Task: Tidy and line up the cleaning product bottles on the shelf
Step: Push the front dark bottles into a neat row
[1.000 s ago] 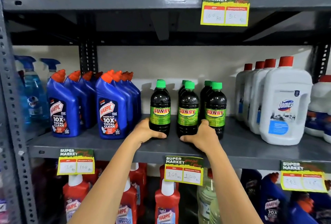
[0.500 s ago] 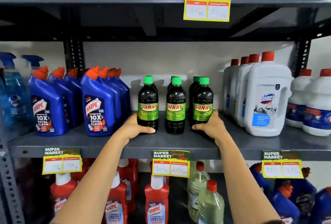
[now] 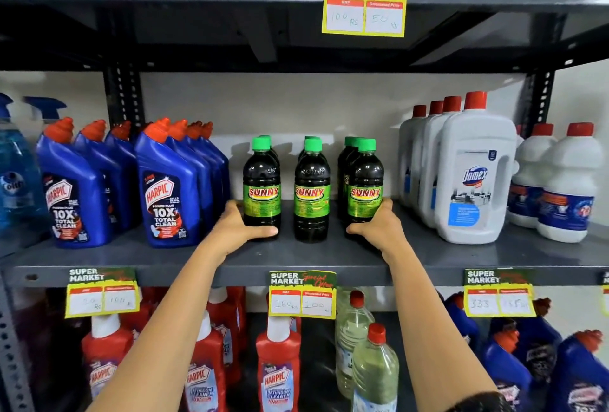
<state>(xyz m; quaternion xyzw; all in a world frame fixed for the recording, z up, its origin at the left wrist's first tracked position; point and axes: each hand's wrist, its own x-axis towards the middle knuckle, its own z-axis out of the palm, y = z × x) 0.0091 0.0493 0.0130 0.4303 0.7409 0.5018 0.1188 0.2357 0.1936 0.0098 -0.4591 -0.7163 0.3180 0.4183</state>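
Three short rows of dark Sunny bottles with green caps stand upright mid-shelf on the grey middle shelf (image 3: 309,256). My left hand (image 3: 237,227) wraps the base of the left front Sunny bottle (image 3: 262,181), thumb across its front. My right hand (image 3: 379,227) grips the base of the right front Sunny bottle (image 3: 365,181). The middle front Sunny bottle (image 3: 311,187) stands untouched between them, slightly nearer the front edge. More Sunny bottles sit behind each front one, mostly hidden.
Blue Harpic bottles (image 3: 164,194) stand in rows to the left, with blue spray bottles (image 3: 14,177) beyond. White Domex jugs (image 3: 474,174) and smaller white bottles (image 3: 566,187) fill the right. Red Harpic bottles (image 3: 278,365) and others sit below; price tags (image 3: 301,294) hang on shelf edges.
My right hand shifted from the middle bottle to the right front bottle. The three front bottles now stand wider apart. My left hand stays on the left bottle.
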